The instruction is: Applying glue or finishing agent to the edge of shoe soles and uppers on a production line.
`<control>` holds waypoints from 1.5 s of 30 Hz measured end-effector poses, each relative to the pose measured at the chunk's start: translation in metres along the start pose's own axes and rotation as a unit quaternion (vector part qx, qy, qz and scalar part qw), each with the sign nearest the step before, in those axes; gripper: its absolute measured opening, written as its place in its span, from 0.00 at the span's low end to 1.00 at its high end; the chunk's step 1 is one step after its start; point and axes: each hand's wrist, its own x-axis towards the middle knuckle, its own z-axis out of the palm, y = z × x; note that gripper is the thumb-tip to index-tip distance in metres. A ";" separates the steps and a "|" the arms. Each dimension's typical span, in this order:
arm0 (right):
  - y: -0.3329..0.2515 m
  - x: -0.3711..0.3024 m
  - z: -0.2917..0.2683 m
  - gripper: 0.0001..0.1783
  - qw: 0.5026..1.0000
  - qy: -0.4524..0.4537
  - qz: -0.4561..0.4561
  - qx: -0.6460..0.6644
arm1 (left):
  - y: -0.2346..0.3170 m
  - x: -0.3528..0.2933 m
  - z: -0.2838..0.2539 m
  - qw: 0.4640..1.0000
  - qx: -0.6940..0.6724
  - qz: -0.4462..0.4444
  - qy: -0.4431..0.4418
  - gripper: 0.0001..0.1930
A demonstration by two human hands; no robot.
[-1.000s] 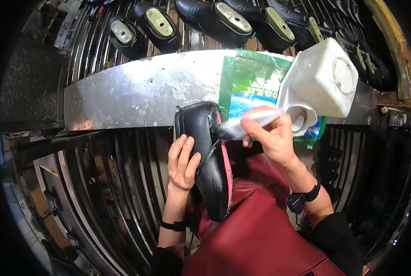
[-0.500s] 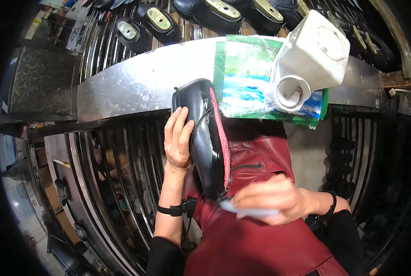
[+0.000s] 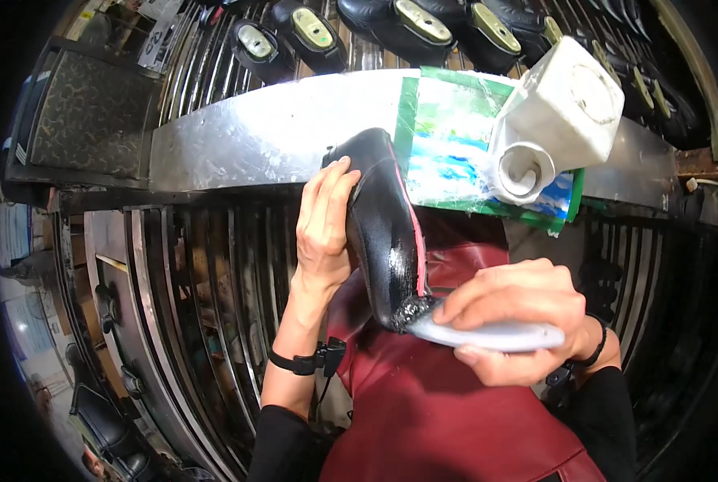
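My left hand [image 3: 324, 217] is closed around the side of a black leather shoe upper [image 3: 379, 233], tilted with its toe toward me. A pink strip [image 3: 414, 229] runs along the edge of its underside. In my right hand [image 3: 520, 309] is a brush [image 3: 499, 336] with a pale, translucent handle. Its dark bristles press on the toe of the shoe, where the leather looks wet and shiny. The far end of the shoe lies over the near edge of the metal bench.
On the metal bench [image 3: 238, 128] stands a white plastic container [image 3: 576, 104] with a round spout-like opening, on a green-edged sheet [image 3: 447, 153]. Several black shoes on lasts [image 3: 411, 32] line the rack behind. Slatted racks [image 3: 206, 297] flank me, and a red apron [image 3: 455, 418] covers my lap.
My right hand has brought the brush up and right, now onto the toe of the shoe. The shoe has turned, so less of the pink underside edge shows. The whole view has shifted slightly.
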 end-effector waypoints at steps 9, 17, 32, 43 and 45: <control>-0.014 0.071 -0.038 0.13 0.991 -0.009 -0.088 -0.101 | -0.007 0.074 -0.035 0.993 -0.057 -0.083 -0.066 0.31; 0.042 0.097 -0.062 0.14 0.990 0.043 -0.086 -0.104 | -0.037 0.112 -0.054 0.928 -0.260 -0.173 -0.206 0.42; 0.112 -0.060 -0.030 0.09 0.840 0.498 0.170 -0.134 | -0.017 -0.027 0.000 0.697 -0.602 -0.385 0.060 0.45; 0.075 -0.025 -0.045 0.08 0.742 0.542 0.160 0.361 | 0.025 -0.030 -0.018 0.726 -0.562 -0.388 -0.081 0.44; 0.074 -0.013 -0.047 0.06 0.760 0.501 0.132 0.392 | 0.026 -0.030 -0.019 0.730 -0.557 -0.388 -0.081 0.44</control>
